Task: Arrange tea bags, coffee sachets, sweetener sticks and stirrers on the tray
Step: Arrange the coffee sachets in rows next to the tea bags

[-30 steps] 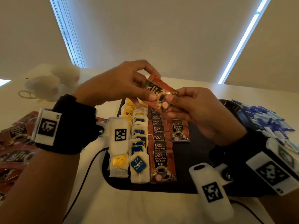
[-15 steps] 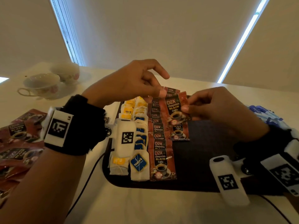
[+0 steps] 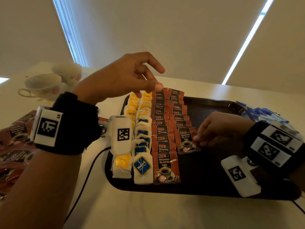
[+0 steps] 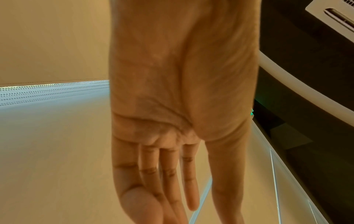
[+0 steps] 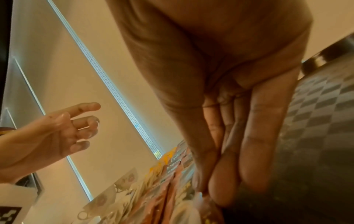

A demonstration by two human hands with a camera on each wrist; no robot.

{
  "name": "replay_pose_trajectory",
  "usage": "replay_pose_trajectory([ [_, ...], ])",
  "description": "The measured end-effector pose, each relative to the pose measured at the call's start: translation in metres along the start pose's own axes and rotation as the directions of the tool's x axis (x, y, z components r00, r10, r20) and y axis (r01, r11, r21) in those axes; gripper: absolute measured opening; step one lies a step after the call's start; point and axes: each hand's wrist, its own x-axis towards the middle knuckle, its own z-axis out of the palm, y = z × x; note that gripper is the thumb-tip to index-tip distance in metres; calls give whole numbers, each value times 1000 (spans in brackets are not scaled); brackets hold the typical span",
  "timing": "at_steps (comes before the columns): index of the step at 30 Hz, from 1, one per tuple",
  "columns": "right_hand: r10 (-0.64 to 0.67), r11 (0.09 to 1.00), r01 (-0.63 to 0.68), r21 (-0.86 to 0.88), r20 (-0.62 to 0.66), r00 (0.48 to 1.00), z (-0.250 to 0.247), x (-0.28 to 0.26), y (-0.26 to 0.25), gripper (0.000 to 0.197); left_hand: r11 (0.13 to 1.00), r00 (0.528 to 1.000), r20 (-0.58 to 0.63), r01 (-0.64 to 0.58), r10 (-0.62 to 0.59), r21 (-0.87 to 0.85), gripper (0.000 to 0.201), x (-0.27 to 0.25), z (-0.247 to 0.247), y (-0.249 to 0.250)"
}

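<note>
A black tray (image 3: 214,129) holds a row of yellow tea bags (image 3: 123,162), a row of blue tea bags (image 3: 142,166) and two columns of red coffee sachets (image 3: 165,166). My right hand (image 3: 197,139) pinches the right edge of one coffee sachet (image 3: 187,140), which lies at the near end of the second column. In the right wrist view the thumb and fingers of that hand (image 5: 210,192) meet on the sachet's edge. My left hand (image 3: 159,79) hovers over the tray's far end, fingers loose, holding nothing. The left wrist view shows its straight fingers (image 4: 172,197).
Blue and white sweetener sticks (image 3: 264,113) lie heaped right of the tray. Loose coffee sachets (image 3: 16,133) are piled at the left. Two cups (image 3: 42,85) stand at the far left. A black cable (image 3: 85,176) runs along the tray's left side.
The left hand has let go of the sachet and lifted away. The right hand has carried the sachet down and nearer, onto the near end of the second column.
</note>
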Motion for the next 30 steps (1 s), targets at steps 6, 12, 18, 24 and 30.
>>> replay_pose_trajectory([
  [6, -10, 1000, 10, -6, -39, 999, 6, 2, -7, 9, 1000, 1000, 24, 7, -7, 29, 57, 1, -1, -2],
  [12, -20, 999, 19, -31, -50, 999, 9, 3, -11, 8, 999, 999, 40, -1, -1, 41, 56, 1, 0, -3],
  [18, -21, 1000, 20, -23, -60, 998, 9, 3, -10, 11, 999, 998, 57, -8, 5, 52, 55, 1, 0, -2],
  [24, -124, 992, 116, -53, -184, 975, 8, -5, -6, 23, 997, 999, 38, -32, 29, 74, 37, -1, 0, -1],
  [30, -424, 876, 464, 132, -249, 871, 17, -49, -23, 31, 995, 997, -43, -64, 67, 74, 32, -10, 0, 13],
])
